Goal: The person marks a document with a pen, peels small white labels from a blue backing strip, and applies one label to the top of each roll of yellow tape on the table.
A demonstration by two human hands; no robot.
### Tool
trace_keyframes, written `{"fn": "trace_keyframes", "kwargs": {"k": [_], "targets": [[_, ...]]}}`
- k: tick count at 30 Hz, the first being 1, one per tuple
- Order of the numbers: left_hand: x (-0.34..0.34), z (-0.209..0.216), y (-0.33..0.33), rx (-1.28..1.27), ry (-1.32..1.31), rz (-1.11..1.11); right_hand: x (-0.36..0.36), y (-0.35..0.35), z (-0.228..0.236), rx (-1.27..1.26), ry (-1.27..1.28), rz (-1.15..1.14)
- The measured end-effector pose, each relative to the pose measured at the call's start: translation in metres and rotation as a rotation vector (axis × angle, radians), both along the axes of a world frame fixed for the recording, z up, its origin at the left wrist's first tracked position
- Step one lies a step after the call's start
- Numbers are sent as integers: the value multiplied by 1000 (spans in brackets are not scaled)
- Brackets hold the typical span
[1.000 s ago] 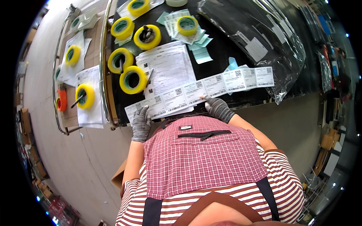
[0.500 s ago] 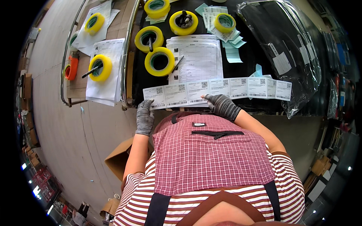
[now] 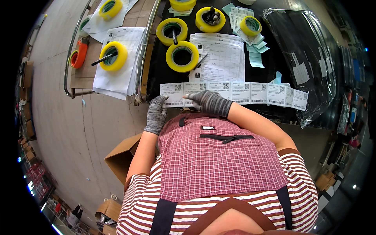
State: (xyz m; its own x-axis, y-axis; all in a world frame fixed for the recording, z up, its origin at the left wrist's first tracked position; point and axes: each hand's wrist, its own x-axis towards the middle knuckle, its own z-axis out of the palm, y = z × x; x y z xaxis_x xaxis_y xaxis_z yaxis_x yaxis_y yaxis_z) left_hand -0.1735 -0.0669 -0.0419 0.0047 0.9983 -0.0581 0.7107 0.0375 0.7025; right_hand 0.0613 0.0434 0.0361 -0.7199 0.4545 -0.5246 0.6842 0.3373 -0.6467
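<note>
A long strip of white printed labels (image 3: 240, 93) runs along the near edge of the black table, bent at its right end. Both my hands wear grey knit gloves with bare fingertips. At the strip's left end, my left hand (image 3: 157, 115) pinches the lower corner. My right hand (image 3: 211, 103) lies over the strip a little further right, its fingers closed on it near the second label; part of the grip is hidden beneath the hand. Behind the strip lies a stack of printed sheets (image 3: 223, 58) with a pen (image 3: 200, 61) on its left edge.
Yellow tape rolls (image 3: 182, 56) stand left of the sheets, one (image 3: 207, 19) holding dark gloves. Plastic-wrapped black packages (image 3: 305, 58) lie at right. A side cart (image 3: 84, 80) carries papers, more tape and an orange tape dispenser (image 3: 79, 53). An open cardboard box (image 3: 121, 152) is below left.
My right hand has slid left along the strip, closer to my left hand, which still holds the end. The whole view has shifted, so the table things appear further right and higher.
</note>
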Motion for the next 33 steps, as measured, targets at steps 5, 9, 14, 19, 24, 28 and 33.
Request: {"fn": "trace_keyframes", "kwargs": {"k": [5,9,14,19,24,28,33], "targets": [[15,20,16,14,5,-60,43,-15,-28,18,305,-243],[15,40,37,20,199,-190,161,-44,-3,-163,380,-920],[45,49,71,-275,514,-254,363,-87,-33,-233,664,-2134],[54,54,93,-430,694,-275,402,-80,-36,-138,700,-2490],[57,56,101,-401,644,-298,413,-64,-45,-7,725,-2499],[46,41,95,-310,531,-262,400,-63,-37,-63,1015,-2298],[48,35,84,-177,355,-174,282,-55,15,-330,1270,-2026]]}}
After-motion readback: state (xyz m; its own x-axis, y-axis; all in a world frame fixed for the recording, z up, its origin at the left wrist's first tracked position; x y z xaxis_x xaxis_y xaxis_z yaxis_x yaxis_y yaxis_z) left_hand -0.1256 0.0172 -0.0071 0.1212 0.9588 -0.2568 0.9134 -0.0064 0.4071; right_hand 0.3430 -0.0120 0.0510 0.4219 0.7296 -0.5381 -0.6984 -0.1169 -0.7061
